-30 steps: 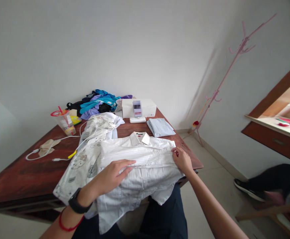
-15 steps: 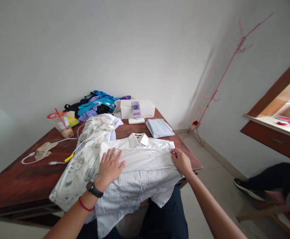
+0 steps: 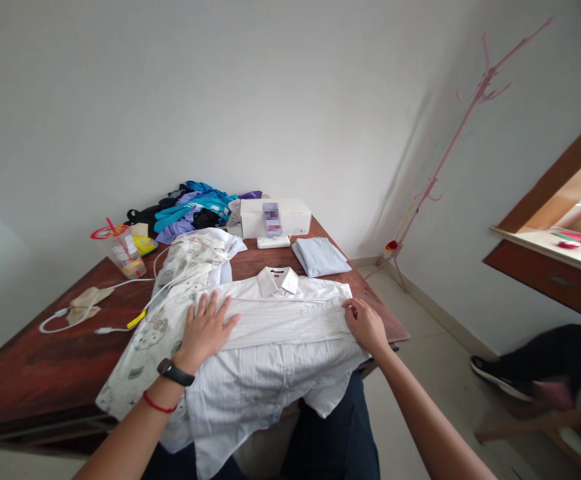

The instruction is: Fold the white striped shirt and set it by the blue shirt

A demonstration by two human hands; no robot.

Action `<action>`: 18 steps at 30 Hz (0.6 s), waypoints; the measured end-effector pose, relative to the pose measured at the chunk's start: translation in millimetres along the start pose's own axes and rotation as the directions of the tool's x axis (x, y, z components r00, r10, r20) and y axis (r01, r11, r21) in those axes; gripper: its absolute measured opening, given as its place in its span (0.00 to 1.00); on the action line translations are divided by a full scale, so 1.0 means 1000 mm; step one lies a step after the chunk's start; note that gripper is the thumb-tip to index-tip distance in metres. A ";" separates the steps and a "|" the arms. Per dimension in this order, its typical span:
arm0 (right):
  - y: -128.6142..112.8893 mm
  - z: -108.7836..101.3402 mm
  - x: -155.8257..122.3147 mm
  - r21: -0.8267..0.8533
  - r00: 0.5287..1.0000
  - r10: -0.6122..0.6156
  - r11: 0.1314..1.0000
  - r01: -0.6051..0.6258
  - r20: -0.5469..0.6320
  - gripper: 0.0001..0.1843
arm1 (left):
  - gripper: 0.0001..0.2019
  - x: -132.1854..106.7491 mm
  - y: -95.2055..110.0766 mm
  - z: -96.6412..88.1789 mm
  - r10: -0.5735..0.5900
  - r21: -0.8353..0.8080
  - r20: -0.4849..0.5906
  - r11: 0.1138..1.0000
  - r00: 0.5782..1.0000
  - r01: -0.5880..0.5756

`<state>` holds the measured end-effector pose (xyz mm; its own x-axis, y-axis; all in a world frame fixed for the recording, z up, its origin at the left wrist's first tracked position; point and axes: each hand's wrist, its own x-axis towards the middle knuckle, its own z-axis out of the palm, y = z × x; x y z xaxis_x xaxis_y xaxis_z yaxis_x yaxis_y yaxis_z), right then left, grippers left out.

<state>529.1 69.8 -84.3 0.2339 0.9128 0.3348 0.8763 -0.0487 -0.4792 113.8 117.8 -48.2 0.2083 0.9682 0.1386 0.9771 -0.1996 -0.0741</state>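
Head view | white striped shirt (image 3: 280,347) lies collar-up on the table (image 3: 30,373), sleeve folded across its chest, hem hanging over the near edge | left hand (image 3: 204,330) flat, fingers spread, pressing its left side | right hand (image 3: 368,323) pinching the fold at its right edge | printed shirt (image 3: 165,320) under it, folded blue shirt (image 3: 320,257) beyond.

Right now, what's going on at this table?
A person has a white striped shirt spread on the wooden table, collar away from them. The left hand presses flat on its left part; the right hand rests at the right edge of a fold. A patterned shirt lies partly under it, a folded light-blue garment behind.
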 end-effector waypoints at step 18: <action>-0.003 -0.001 0.000 -0.017 1.000 0.020 1.000 -0.020 0.008 0.12 | 0.33 -0.001 0.002 0.002 0.010 -0.003 -0.042 1.000 0.999 -0.010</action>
<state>526.6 69.5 -82.1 0.2486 0.9146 0.3188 0.8784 -0.0742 -0.4721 115.0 116.6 -50.8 0.2199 0.9589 0.1790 0.9750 -0.2102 -0.0721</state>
